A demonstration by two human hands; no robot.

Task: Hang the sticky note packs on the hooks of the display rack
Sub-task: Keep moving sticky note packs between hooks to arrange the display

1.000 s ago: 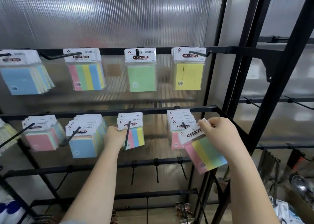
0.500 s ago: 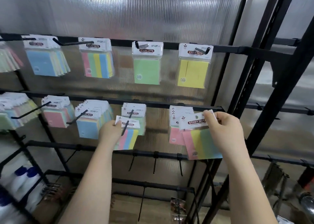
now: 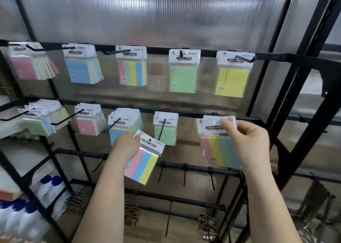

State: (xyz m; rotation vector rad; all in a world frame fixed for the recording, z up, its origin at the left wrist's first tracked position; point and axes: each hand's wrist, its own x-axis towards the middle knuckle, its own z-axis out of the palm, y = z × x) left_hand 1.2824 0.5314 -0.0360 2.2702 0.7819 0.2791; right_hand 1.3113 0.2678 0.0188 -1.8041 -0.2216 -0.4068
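A black display rack (image 3: 184, 49) carries two rows of hooks with sticky note packs. My left hand (image 3: 127, 146) grips a tilted striped pack (image 3: 144, 161) of pink, blue and yellow, held off the hooks just below a green pack (image 3: 165, 135) on its hook (image 3: 162, 130). My right hand (image 3: 247, 141) pinches the white header of another striped pack (image 3: 219, 150) at the rightmost hook of the middle row. That hook is hidden behind the header and my fingers.
The upper row holds pink, blue, striped, green (image 3: 182, 79) and yellow (image 3: 231, 81) packs. Bare hooks (image 3: 184, 176) hang from the lower bar. White bottles with blue caps (image 3: 24, 215) stand at lower left. A thick black frame post (image 3: 302, 113) rises at right.
My left hand has pulled its striped pack off the hook and down, tilting it. My right hand raised its pack level against the rightmost hook. The camera turned left.
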